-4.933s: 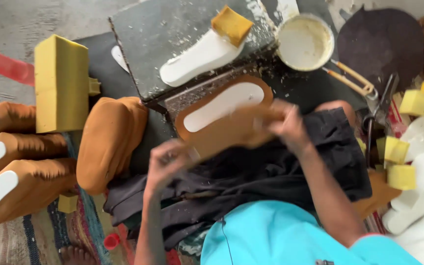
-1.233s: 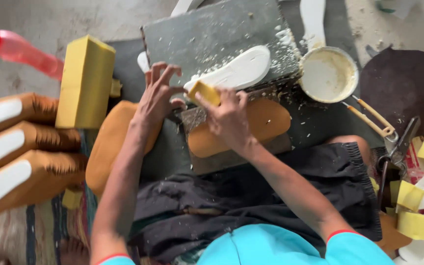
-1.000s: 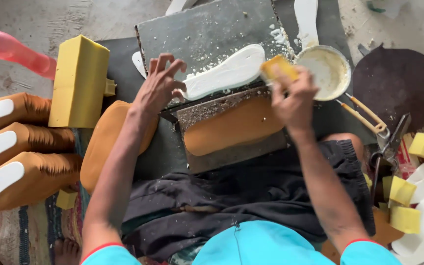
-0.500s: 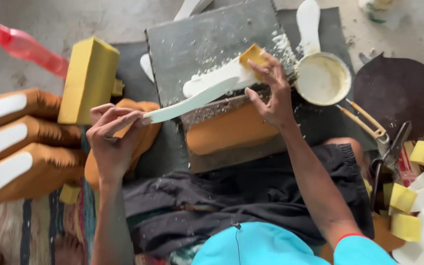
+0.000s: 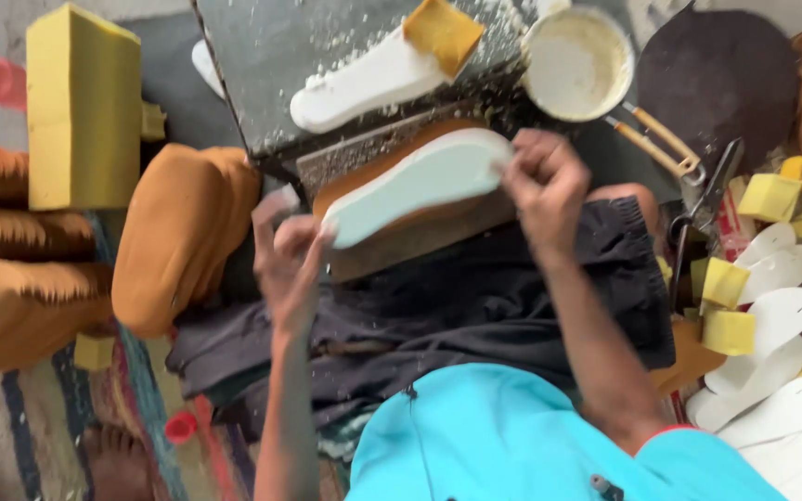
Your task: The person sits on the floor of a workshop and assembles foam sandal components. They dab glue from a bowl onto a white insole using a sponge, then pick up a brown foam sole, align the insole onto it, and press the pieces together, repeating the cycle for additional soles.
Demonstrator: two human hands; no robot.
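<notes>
Both hands pinch a pale insole [image 5: 415, 181] by its ends, left hand [image 5: 290, 250] at the heel, right hand [image 5: 545, 181] at the toe, holding it flat just over a brown sole [image 5: 401, 223], seemingly to line up the outlines. A second insole [image 5: 364, 83] lies under a yellow sponge [image 5: 443, 32] on the tabletop [image 5: 271, 65], beside a glue pot [image 5: 575, 63].
</notes>
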